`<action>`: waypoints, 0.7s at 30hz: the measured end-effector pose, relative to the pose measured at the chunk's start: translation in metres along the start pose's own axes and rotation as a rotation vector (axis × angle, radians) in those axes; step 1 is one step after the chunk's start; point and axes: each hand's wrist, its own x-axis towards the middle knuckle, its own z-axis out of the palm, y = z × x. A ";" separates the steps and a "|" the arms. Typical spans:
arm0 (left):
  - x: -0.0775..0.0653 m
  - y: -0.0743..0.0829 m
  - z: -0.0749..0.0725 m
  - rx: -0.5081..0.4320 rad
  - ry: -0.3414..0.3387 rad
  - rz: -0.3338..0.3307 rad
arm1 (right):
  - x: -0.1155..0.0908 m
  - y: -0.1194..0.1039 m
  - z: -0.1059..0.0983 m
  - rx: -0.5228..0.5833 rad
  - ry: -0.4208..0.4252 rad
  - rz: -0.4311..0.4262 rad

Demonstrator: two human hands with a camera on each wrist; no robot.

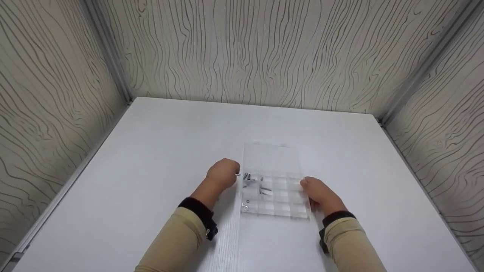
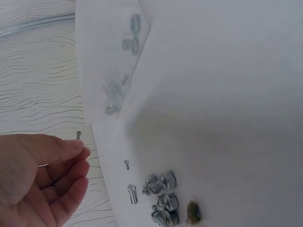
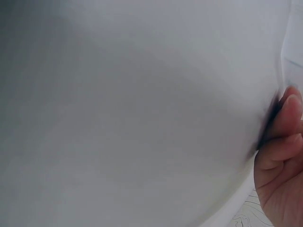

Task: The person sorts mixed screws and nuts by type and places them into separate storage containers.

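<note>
A clear plastic compartment box (image 1: 280, 206) lies on the table, its lid (image 1: 270, 158) laid back on the far side. Small screws (image 1: 266, 189) and several washers (image 1: 245, 207) sit in its left compartments. Just left of the box, my left hand (image 1: 224, 173) pinches a small screw (image 2: 79, 135) between thumb and forefinger, head upward in the left wrist view. My right hand (image 1: 321, 194) grips the box's right edge, thumb on the rim and fingers down the outer side. In the right wrist view its curled fingers (image 3: 289, 116) are at that edge.
The left wrist view shows loose metal nuts (image 2: 168, 180), a short metal cylinder (image 2: 132, 194), a tiny screw (image 2: 126, 164) and a brass-coloured piece (image 2: 193, 213) on the white table (image 1: 170, 139). Wood-patterned panels (image 1: 242, 53) enclose the table at the back and sides.
</note>
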 end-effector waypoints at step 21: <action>-0.020 0.058 0.033 0.139 -0.057 0.248 | 0.006 0.003 0.000 -0.062 0.010 -0.029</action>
